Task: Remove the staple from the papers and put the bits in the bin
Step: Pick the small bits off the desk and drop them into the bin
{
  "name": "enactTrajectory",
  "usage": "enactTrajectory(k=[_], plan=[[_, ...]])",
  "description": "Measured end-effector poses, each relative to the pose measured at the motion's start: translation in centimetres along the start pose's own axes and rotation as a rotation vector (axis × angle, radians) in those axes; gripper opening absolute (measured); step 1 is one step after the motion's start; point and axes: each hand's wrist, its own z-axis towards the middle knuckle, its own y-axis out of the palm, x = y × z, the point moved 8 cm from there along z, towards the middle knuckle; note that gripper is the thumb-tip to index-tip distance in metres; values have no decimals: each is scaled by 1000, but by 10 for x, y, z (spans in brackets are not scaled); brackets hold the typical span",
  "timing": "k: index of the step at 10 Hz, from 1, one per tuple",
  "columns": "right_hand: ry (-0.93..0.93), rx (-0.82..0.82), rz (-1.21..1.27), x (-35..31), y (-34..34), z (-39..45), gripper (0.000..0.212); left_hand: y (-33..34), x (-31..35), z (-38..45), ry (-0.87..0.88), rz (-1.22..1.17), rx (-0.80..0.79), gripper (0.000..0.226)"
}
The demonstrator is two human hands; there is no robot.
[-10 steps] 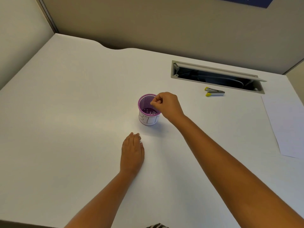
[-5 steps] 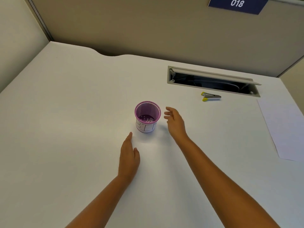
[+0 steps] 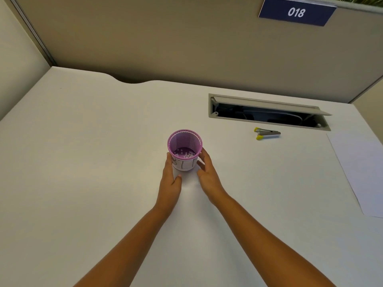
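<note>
step: looks like the drop-off is done; both hands now frame the bin [image 3: 184, 149]
left hand [image 3: 170, 179]: fingers straight, touching bin's left wall
right hand [image 3: 208, 175]: fingers relaxed, against its right side
bin contents: small pale bits on the bottom
papers [image 3: 360, 172]: far right, untouched
staple remover [image 3: 266, 133]: lies near cable hatch [image 3: 269, 114]
next: likely steady or shift the bin; light two-sided squeeze, keep upright

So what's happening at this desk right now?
A person has both hands around a small purple mesh bin on a white desk: the left hand and the right hand touch its sides. Small pale bits lie inside. A staple remover and papers lie off to the right, untouched.
</note>
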Motion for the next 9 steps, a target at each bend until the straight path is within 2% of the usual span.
enactTrajectory(k=[4, 6, 9], plan=[[44, 19, -19, -26, -1, 76, 59, 3, 3, 94, 48, -28, -23, 57], [36, -1, -56, -25, 5, 87, 61, -2, -6, 108, 20, -57, 11, 55], [54, -13, -81, -26, 3, 90, 60, -3, -16, 110, -21, 50, -34, 57]])
